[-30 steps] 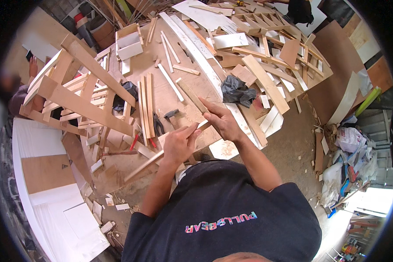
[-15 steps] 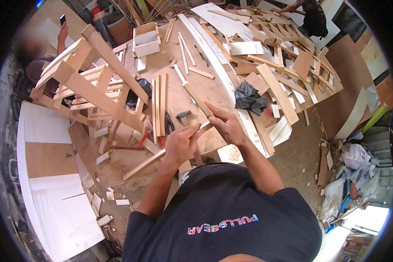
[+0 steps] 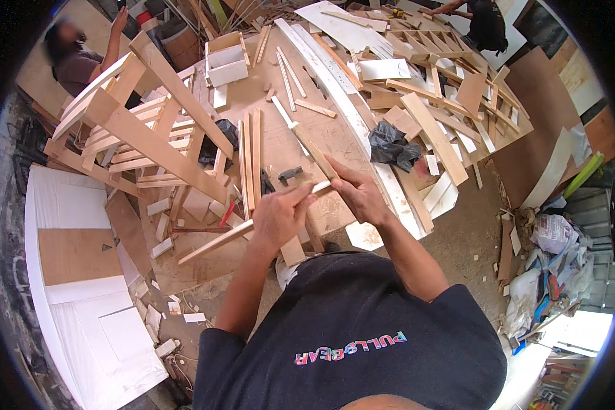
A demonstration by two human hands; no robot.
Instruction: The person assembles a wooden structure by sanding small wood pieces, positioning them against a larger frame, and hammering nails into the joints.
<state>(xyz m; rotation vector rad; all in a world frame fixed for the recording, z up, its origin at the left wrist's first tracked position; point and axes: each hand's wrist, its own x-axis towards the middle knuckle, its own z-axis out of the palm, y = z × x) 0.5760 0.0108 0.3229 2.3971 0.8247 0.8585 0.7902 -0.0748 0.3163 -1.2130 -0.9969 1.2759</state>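
Note:
My left hand (image 3: 279,217) is closed around a thin wooden strip (image 3: 215,246), which slants from the lower left up to my right hand. Its pale end meets my right fingers. My right hand (image 3: 361,197) grips a second wooden strip (image 3: 307,145) that points away and to the left over the table. This strip has a narrower white length (image 3: 280,111) at its far end; whether that is one piece with it I cannot tell. A hammer head (image 3: 290,175) lies just beyond my left hand, beside dark pliers (image 3: 266,183) partly hidden by that hand.
A slatted wooden frame (image 3: 164,147) stands at the left, with loose strips (image 3: 251,160) beside it. A long white board (image 3: 362,123) crosses the worktable. Black plastic (image 3: 393,145) and piled offcuts lie right. Two other people are at the far side, one raising a hand (image 3: 118,24).
The strip in my left hand has swung slightly up and left at its lower end, and its pale tip has risen against my right fingers. The person at the far left has shifted.

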